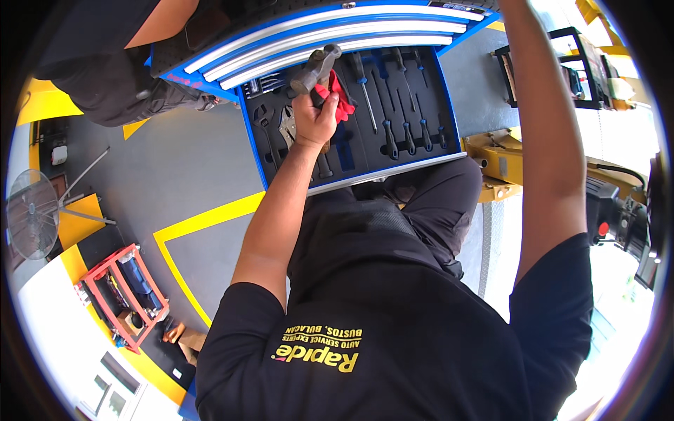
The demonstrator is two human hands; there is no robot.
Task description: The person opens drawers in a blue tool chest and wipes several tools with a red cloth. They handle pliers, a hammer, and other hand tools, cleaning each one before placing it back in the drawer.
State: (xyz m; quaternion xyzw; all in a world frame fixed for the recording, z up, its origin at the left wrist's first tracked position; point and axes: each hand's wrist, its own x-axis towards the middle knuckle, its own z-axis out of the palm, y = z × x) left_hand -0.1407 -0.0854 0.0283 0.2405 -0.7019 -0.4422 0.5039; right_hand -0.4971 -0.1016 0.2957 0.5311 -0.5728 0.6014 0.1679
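My left hand is closed around a hammer, its dark metal head raised above the fist. A red cloth-like item bunches against the same fingers; whether it is a rag or a glove I cannot tell. Both are over an open tool drawer with black foam. In the foam lie an adjustable wrench, locking pliers, a long screwdriver and several more screwdrivers. My right forearm reaches up past the top edge, and its hand is out of sight.
The blue tool cabinet has more drawers beyond the open one. Another person's dark trousers are close by at the left. A yellow steel lift arm stands at right; a floor fan and red cart at left.
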